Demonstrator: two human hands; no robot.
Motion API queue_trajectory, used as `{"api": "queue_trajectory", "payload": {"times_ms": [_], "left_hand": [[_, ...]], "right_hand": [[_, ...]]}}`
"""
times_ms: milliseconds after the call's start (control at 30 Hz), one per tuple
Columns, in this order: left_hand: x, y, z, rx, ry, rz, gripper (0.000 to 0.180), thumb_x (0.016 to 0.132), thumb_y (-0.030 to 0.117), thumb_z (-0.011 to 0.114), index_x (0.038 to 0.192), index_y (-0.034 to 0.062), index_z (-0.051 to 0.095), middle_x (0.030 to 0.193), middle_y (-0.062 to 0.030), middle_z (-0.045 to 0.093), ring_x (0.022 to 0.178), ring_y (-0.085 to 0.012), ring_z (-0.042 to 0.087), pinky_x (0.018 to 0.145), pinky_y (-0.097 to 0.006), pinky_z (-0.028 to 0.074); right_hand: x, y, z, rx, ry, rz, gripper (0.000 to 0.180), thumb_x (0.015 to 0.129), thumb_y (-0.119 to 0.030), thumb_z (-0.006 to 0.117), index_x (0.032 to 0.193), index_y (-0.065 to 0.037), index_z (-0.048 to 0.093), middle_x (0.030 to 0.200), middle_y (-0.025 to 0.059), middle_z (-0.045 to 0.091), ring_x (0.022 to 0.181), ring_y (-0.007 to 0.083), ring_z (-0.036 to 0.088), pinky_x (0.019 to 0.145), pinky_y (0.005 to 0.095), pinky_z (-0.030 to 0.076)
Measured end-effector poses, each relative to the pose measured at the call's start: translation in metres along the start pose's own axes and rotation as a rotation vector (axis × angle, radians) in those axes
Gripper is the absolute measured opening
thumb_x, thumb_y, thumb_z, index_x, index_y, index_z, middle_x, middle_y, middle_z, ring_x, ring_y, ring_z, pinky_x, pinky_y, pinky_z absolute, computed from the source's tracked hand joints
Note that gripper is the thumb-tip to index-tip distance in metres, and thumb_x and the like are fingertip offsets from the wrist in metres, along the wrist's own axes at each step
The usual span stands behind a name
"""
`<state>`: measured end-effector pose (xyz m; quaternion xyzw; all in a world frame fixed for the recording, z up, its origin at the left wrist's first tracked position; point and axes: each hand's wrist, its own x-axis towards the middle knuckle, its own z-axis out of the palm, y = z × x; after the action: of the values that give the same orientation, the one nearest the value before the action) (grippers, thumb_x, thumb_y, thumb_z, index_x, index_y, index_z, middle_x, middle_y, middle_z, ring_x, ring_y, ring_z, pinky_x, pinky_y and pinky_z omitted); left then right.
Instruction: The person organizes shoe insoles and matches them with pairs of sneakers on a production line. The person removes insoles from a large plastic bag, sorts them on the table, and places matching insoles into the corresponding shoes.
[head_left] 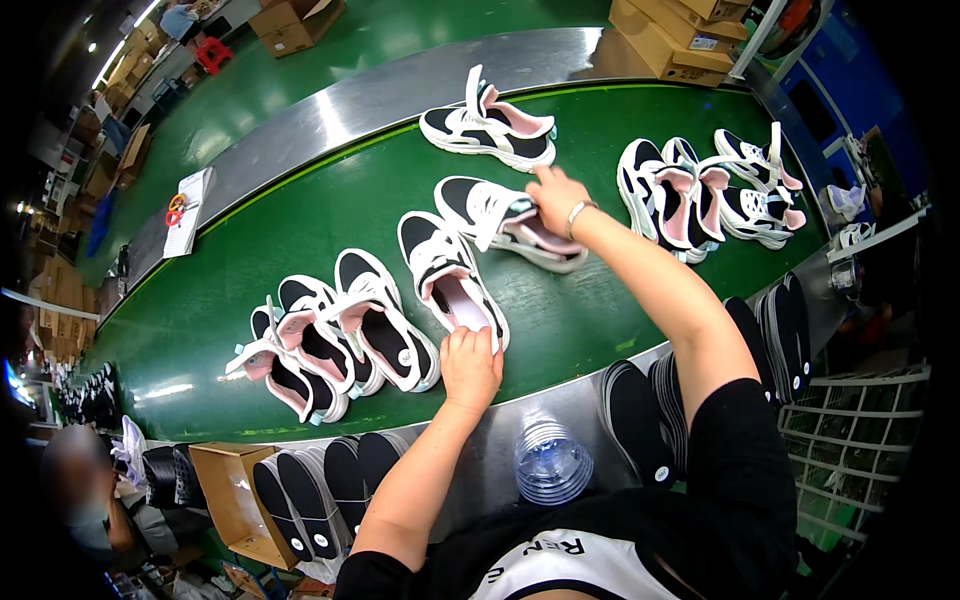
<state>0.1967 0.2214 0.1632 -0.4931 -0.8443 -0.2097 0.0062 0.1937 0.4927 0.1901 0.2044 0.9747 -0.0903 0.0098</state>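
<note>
Sneakers underhand: I see left hand (470, 368) pressed flat on heel of sneaker (452, 280) at 6 o'clock; right hand (556, 192) pinching side-lying sneaker (508, 222) at 12 (loose grip). Risk: it slips, knocks neighbours on green surface (300, 220).

Our left hand (470, 368) covers the heel of one black-and-white sneaker (450, 280), and our right hand (556, 192) hides part of the collar of another sneaker (505, 222). Our right arm (700, 330) crosses the stacked black insoles (640, 420). We see a blurred person (75, 485) at lower left. The cardboard boxes (675, 35) are cut off by the top edge.
</note>
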Motion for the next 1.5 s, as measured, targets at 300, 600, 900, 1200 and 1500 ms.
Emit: {"api": "queue_trajectory", "payload": {"times_ms": [300,600,900,1200,1500], "left_hand": [[0.003,-0.001,-0.005,0.039,0.100,0.088,0.024,0.066,0.016,0.060,0.085,0.0034,0.053,0.076,-0.0124,0.050,0.080,-0.0286,0.048,0.071,-0.037,0.038],[0.010,0.005,-0.001,0.115,-0.039,-0.082,0.029,0.062,0.019,0.061,0.087,0.0068,0.053,0.082,-0.0135,0.051,0.081,-0.0295,0.048,0.067,-0.040,0.038],[0.012,0.068,-0.009,-0.280,-0.269,-0.093,0.033,0.070,0.029,0.061,0.091,0.0040,0.055,0.084,-0.0127,0.056,0.085,-0.0259,0.050,0.075,-0.039,0.035],[0.044,0.025,-0.011,-0.231,0.366,-0.041,0.073,0.062,0.024,0.068,0.117,-0.0056,0.029,0.116,-0.0230,0.033,0.112,-0.0356,0.028,0.093,-0.041,0.022],[0.064,0.011,-0.022,-0.485,0.093,-0.138,0.028,0.077,0.024,0.057,0.087,0.0003,0.046,0.079,-0.0131,0.058,0.073,-0.0245,0.057,0.068,-0.031,0.043]], "right_hand": [[0.065,0.017,-0.017,-0.204,-0.266,0.147,0.029,0.070,-0.023,0.054,0.097,-0.016,0.060,0.126,0.0073,0.034,0.122,0.0213,0.021,0.095,0.0450,0.024],[-0.049,0.017,-0.012,-0.250,-0.455,0.368,0.033,0.073,-0.033,0.053,0.095,-0.011,0.061,0.098,0.0098,0.059,0.095,0.0255,0.054,0.073,0.0404,0.046],[-0.247,0.053,-0.061,0.156,0.235,0.198,0.021,0.071,-0.026,0.057,0.077,-0.006,0.054,0.082,0.0100,0.053,0.080,0.0283,0.050,0.070,0.0368,0.041],[-0.391,0.012,-0.003,-0.022,-0.204,0.878,0.055,0.058,-0.042,0.068,0.096,-0.009,0.047,0.101,0.0115,0.047,0.092,0.0263,0.048,0.071,0.0399,0.041],[-0.402,0.020,0.010,0.012,0.022,0.771,0.050,0.058,-0.029,0.068,0.101,-0.014,0.047,0.105,0.0084,0.047,0.095,0.0247,0.048,0.076,0.0387,0.038]]}}
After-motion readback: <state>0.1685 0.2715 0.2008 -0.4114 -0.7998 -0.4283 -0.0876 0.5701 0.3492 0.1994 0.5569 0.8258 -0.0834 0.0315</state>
